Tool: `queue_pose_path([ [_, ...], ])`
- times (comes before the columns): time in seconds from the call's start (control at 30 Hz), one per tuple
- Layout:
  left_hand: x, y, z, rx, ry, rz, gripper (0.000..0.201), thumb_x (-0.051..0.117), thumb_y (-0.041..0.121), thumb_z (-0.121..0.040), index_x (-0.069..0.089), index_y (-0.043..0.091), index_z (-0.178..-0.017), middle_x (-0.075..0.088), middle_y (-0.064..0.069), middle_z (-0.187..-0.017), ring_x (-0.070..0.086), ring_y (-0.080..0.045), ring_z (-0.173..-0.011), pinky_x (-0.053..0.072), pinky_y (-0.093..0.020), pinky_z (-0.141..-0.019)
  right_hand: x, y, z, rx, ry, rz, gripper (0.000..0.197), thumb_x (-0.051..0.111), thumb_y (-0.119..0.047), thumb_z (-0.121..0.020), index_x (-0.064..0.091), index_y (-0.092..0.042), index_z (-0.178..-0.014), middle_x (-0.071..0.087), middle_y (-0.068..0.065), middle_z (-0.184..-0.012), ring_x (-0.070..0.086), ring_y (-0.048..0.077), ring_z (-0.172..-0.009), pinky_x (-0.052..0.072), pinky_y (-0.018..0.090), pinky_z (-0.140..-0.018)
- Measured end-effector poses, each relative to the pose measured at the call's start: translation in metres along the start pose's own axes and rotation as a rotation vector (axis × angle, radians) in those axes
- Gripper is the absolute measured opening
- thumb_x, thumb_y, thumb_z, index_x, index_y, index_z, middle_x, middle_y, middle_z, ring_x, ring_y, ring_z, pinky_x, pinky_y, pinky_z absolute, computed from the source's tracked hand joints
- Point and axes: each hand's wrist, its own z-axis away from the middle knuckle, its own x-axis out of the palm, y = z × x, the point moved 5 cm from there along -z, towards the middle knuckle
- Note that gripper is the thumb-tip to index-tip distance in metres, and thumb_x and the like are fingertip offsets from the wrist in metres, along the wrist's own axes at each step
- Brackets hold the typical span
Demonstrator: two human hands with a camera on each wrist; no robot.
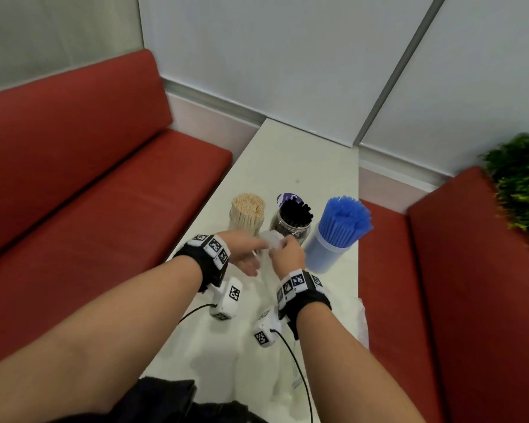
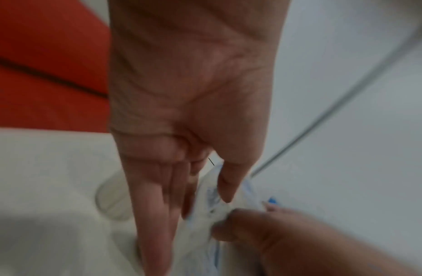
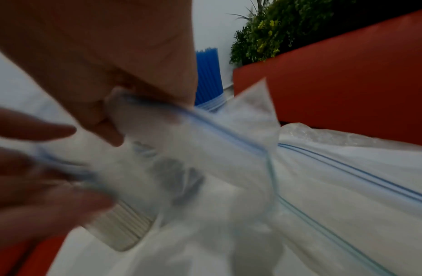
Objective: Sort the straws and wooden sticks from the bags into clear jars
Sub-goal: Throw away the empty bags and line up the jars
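Head view — left hand (image 1: 247,254) and right hand (image 1: 287,254) pinch a clear zip bag (image 1: 272,241) above the white table (image 1: 290,160), before jars of wooden sticks (image 1: 247,210), black straws (image 1: 293,216), blue straws (image 1: 344,222).
Left wrist view — thumb (image 2: 231,179) presses bag plastic against fingers (image 2: 158,205).
Right wrist view — right hand pinches the bag's blue seal strip (image 3: 219,128).

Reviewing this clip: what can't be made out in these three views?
- Contents of the clear zip bag: right wrist view is motion-blurred.
- Label on the purple lid: head view, too small, partly behind the black straws.
- Left hand fingertips: left wrist view, blurred and sunk in the bag.
- Right hand grip: the hand's back hides it.
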Motion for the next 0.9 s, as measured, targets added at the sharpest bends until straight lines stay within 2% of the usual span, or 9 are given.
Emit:
queue_pose_path([
  [0.07, 0.010, 0.011, 0.006, 0.068, -0.067, 0.270, 0.037, 0.058, 0.027, -0.088, 0.053, 0.005, -0.118, 0.064, -0.016, -0.105, 0.065, -0.031, -0.095, 0.059, -0.040, -0.071, 0.004, -0.017, 0.009, -0.117, -0.101, -0.110, 0.013, 0.053, -0.003, -0.091, 0.054, -0.012, -0.100, 0.063, 0.008, -0.090, 0.064, 0.030, -0.087, 0.053, 0.035, -0.065],
  [0.17, 0.014, 0.013, 0.007, 0.149, -0.105, 0.545, 0.024, 0.047, 0.033, -0.090, 0.061, 0.015, -0.098, 0.067, -0.006, -0.088, 0.063, -0.023, -0.081, 0.053, -0.036, -0.069, 0.001, -0.026, 0.020, -0.203, -0.289, -0.263, 0.023, 0.062, -0.005, -0.090, 0.056, -0.011, -0.112, 0.064, 0.004, -0.088, 0.064, 0.018, -0.076, 0.051, 0.021, -0.056],
  [0.3, 0.020, 0.005, 0.009, 0.179, -0.258, 0.704, 0.063, 0.052, 0.067, -0.087, 0.063, 0.011, -0.113, 0.070, -0.009, -0.085, 0.066, -0.024, -0.079, 0.058, -0.036, -0.071, -0.005, -0.017, 0.028, -0.109, -0.616, -0.310, 0.007, 0.059, -0.024, -0.097, 0.065, -0.020, -0.096, 0.061, 0.004, -0.085, 0.056, 0.016, -0.070, 0.045, 0.025, -0.057],
  [0.37, 0.021, 0.003, 0.005, 0.193, -0.164, 0.597, 0.070, 0.066, 0.058, -0.083, 0.060, 0.000, -0.122, 0.070, -0.010, -0.083, 0.067, -0.024, -0.076, 0.059, -0.036, -0.069, -0.010, -0.013, 0.027, -0.049, -0.680, -0.346, 0.015, 0.052, -0.020, -0.099, 0.067, -0.018, -0.094, 0.064, 0.005, -0.085, 0.063, 0.015, -0.073, 0.051, 0.027, -0.062],
  [0.43, 0.008, 0.002, -0.003, 0.217, 0.171, 0.407, 0.047, 0.068, 0.030, -0.089, 0.059, -0.004, -0.120, 0.070, -0.016, -0.095, 0.068, -0.028, -0.084, 0.057, -0.041, -0.077, -0.016, -0.010, 0.022, -0.012, -0.601, -0.406, 0.019, 0.049, -0.011, -0.099, 0.067, -0.013, -0.094, 0.067, 0.006, -0.084, 0.067, 0.015, -0.074, 0.055, 0.028, -0.064],
  [0.53, -0.009, 0.004, -0.002, 0.223, 0.549, 0.256, 0.018, 0.061, 0.026, -0.091, 0.065, 0.009, -0.098, 0.067, -0.015, -0.102, 0.063, -0.034, -0.104, 0.049, -0.037, -0.087, -0.026, 0.000, 0.012, 0.043, -0.322, -0.460, 0.012, 0.052, -0.008, -0.098, 0.059, -0.013, -0.106, 0.059, 0.009, -0.094, 0.063, 0.019, -0.078, 0.056, 0.028, -0.062],
  [0.63, 0.007, 0.017, -0.005, 0.290, 0.245, 0.459, 0.033, 0.066, 0.031, -0.092, 0.067, 0.004, -0.111, 0.070, -0.018, -0.111, 0.066, -0.030, -0.103, 0.054, -0.041, -0.091, -0.023, -0.003, 0.011, -0.113, -0.294, -0.334, 0.043, 0.070, -0.032, -0.094, 0.050, -0.014, -0.128, 0.060, 0.006, -0.117, 0.062, 0.020, -0.100, 0.055, 0.026, -0.072],
  [0.73, 0.020, 0.029, 0.003, 0.343, -0.062, 0.627, 0.037, 0.065, 0.029, -0.093, 0.065, 0.000, -0.117, 0.073, -0.015, -0.103, 0.072, -0.020, -0.089, 0.058, -0.030, -0.070, -0.032, -0.003, 0.012, -0.237, -0.207, -0.434, 0.035, 0.076, -0.030, -0.089, 0.063, -0.008, -0.112, 0.069, 0.006, -0.097, 0.062, 0.013, -0.083, 0.051, 0.024, -0.070],
  [0.9, 0.014, 0.039, 0.003, 0.415, 0.064, 0.275, 0.052, 0.074, 0.052, -0.080, 0.073, 0.004, -0.101, 0.072, -0.015, -0.088, 0.069, -0.023, -0.071, 0.055, -0.031, -0.062, -0.049, 0.015, 0.011, -0.282, -0.044, -0.519, 0.032, 0.075, -0.026, -0.091, 0.055, -0.013, -0.069, 0.043, -0.006, -0.060, 0.037, 0.012, -0.059, 0.031, 0.027, -0.058],
])
